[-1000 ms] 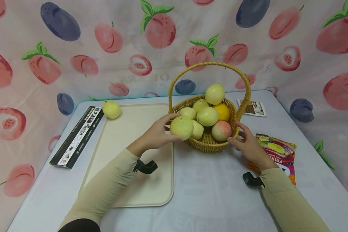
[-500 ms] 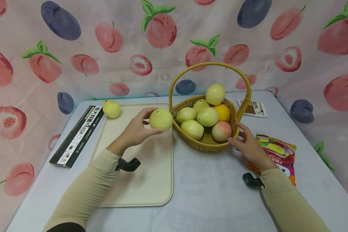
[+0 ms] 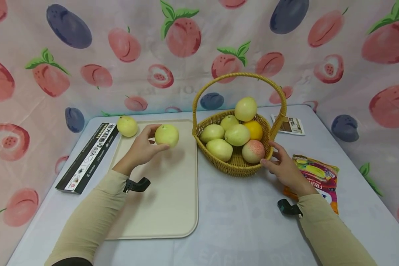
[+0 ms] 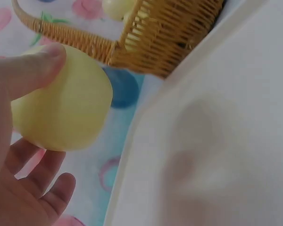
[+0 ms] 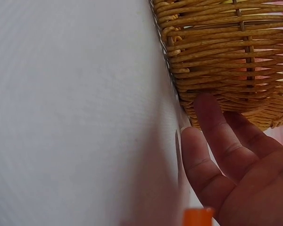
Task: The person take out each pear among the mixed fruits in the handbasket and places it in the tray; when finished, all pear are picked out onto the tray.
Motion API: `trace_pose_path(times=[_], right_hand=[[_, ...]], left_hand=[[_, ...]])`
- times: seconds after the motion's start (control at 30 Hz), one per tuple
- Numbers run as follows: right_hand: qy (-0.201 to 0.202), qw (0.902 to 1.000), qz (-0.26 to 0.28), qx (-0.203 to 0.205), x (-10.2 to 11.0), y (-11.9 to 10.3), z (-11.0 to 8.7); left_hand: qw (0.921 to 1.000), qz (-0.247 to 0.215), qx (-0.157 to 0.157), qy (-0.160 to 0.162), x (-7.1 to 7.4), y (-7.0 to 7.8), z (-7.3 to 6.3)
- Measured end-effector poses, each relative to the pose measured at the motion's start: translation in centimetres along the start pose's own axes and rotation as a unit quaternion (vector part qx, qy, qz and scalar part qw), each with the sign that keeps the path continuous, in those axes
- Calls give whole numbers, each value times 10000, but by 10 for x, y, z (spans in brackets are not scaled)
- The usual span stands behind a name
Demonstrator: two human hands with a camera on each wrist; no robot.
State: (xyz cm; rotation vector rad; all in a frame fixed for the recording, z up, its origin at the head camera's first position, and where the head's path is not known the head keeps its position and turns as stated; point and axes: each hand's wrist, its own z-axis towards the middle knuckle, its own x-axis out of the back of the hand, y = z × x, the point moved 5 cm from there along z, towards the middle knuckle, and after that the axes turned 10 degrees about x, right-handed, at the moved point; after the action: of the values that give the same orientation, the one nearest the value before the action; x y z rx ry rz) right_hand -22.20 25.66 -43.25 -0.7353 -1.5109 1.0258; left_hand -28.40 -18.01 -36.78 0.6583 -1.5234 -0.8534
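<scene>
In the head view my left hand (image 3: 143, 146) holds a round, pale yellow-green fruit (image 3: 167, 135) above the cream tray (image 3: 172, 218). The left wrist view shows the thumb on one side of the fruit (image 4: 68, 103) and fingers beneath it. My right hand (image 3: 284, 168) grips the near right side of a wicker basket (image 3: 232, 170), its thumb at the rim. Fingers (image 5: 221, 141) touch the woven wall in the right wrist view. Inside the basket lie several pale yellow-green fruits (image 3: 237, 135), an orange (image 3: 254, 130) and a peach (image 3: 253, 151).
Another yellow-green fruit (image 3: 127, 126) sits at the tray's far left corner. Left of the tray lies a black-and-white pasta box (image 3: 88, 159). A fruit candy bag (image 3: 319, 177) lies by my right forearm, and a small packet (image 3: 292, 125) behind the basket.
My left hand has carried the round fruit from the basket's left side leftward over the tray. The right hand stays at the basket, which has not moved.
</scene>
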Motion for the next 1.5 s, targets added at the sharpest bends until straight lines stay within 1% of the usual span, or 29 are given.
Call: trace_pose_path(times=[0.27, 0.37, 0.67, 0.83, 1.03, 1.23, 1.37, 1.5], right_hand=[[1, 10000, -11, -55, -2, 1, -1], [6, 10000, -24, -58, -2, 0, 0], [16, 10000, -32, -68, -1, -1, -1], [17, 9999, -49, -90, -1, -1, -1], [27, 10000, -33, -74, 0, -3, -1], [24, 9999, -38, -109, 0, -4, -1], [19, 9999, -47, -121, 0, -1, 0], [22, 9999, -42, -107, 0, 1, 0]], left_hand=[[9987, -43, 503, 53, 11, -25, 18], [9979, -67, 635, 105, 14, -32, 25], [9948, -145, 953, 340, 12, -42, 47], [9935, -164, 1081, 307, 11, -47, 56], [9918, -335, 1194, 321, 12, -50, 65], [9881, -509, 1400, 388, 12, -58, 72], [9860, -514, 1523, 455, 12, -62, 74], [9858, -412, 1567, 440, 12, -65, 77]])
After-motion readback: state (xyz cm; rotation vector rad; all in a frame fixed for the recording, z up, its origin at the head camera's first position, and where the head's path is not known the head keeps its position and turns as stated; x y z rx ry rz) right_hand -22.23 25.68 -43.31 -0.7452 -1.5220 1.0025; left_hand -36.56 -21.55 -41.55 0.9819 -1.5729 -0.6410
